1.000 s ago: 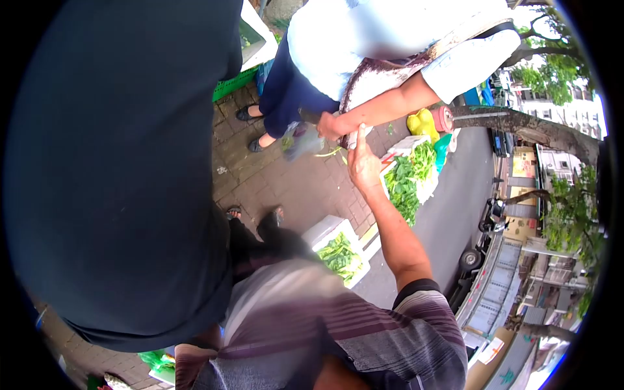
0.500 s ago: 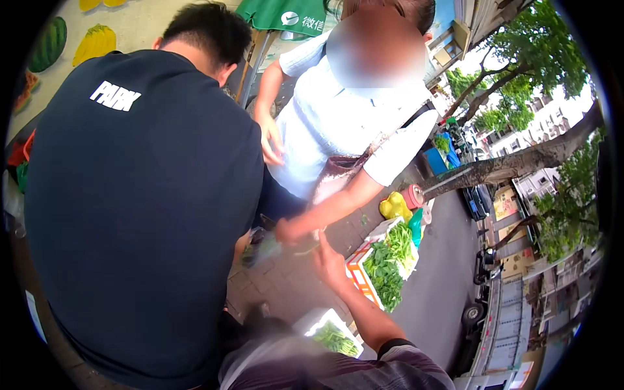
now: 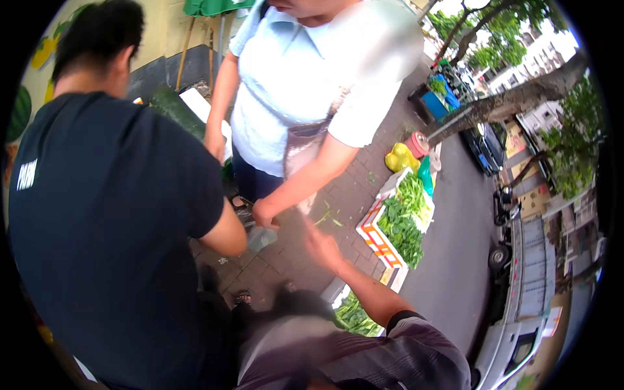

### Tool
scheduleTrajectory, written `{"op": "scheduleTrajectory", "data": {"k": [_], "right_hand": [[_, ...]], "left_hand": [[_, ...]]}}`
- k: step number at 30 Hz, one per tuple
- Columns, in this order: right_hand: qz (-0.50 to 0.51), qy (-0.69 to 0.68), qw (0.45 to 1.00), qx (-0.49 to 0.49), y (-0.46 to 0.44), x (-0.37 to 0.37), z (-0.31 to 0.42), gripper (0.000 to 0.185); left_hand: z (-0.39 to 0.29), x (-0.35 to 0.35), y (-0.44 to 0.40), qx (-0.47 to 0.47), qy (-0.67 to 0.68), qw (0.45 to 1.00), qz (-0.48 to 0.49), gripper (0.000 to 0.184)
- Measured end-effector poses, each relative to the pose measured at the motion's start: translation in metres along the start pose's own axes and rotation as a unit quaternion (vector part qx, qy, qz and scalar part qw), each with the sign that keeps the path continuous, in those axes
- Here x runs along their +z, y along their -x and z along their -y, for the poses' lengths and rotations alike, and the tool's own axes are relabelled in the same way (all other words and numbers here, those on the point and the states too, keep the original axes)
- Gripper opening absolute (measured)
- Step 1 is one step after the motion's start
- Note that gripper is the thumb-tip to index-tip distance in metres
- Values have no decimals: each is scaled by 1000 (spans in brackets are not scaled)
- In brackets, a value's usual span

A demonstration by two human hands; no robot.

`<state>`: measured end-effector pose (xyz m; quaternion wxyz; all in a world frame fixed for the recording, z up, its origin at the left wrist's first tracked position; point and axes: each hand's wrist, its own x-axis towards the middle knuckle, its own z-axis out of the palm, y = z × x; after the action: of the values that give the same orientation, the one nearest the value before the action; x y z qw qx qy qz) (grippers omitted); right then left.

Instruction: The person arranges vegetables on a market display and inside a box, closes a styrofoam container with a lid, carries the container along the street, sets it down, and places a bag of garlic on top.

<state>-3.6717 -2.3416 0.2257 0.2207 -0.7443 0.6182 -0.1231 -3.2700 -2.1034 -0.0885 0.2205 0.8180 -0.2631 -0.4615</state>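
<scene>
My right hand (image 3: 323, 247) reaches in from the lower right, slightly blurred. Its fingers point up and forward and appear to hold nothing. Close to them is the forearm of a person in a light blue shirt (image 3: 279, 71). That person's hand (image 3: 264, 213) is lowered over a clear plastic bag (image 3: 262, 238), though its grip on the bag is unclear. Thin green stems (image 3: 330, 214) show just beyond my fingertips, apparently on the paving. My left hand is out of the picture.
A person in a black T-shirt (image 3: 110, 214) bends at the left. White-and-orange boxes (image 3: 374, 237) hold leafy greens (image 3: 401, 227); another box of greens (image 3: 356, 317) sits nearer. A yellow bag (image 3: 402, 158) and a tree trunk (image 3: 507, 97) stand behind. Parked vehicles line the road.
The view has shifted, and both people appear farther left. My right hand has drawn apart from the other person's hand. The plastic bag shows more clearly.
</scene>
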Motion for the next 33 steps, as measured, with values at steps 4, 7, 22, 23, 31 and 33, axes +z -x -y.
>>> {"op": "scheduleTrajectory", "data": {"k": [4, 7, 22, 23, 31, 33], "right_hand": [[272, 45, 958, 82, 30, 40, -103, 54], [192, 50, 980, -29, 85, 156, -283, 44], [47, -136, 964, 224, 29, 3, -569, 34], [33, -157, 952, 262, 11, -2, -583, 37], [99, -212, 929, 288, -100, -50, -687, 43], [117, -260, 864, 415, -138, -111, -695, 38]], "left_hand": [[-3, 19, 31, 2, -31, 999, 18, 40], [-14, 50, 59, -5, -73, 995, 70, 41], [-203, 281, 53, 219, -292, 883, 294, 47], [-194, 295, 25, 219, -261, 881, 330, 50], [-328, 424, -45, 13, -184, 911, 369, 45], [-386, 455, -62, -6, -146, 915, 375, 44]]}}
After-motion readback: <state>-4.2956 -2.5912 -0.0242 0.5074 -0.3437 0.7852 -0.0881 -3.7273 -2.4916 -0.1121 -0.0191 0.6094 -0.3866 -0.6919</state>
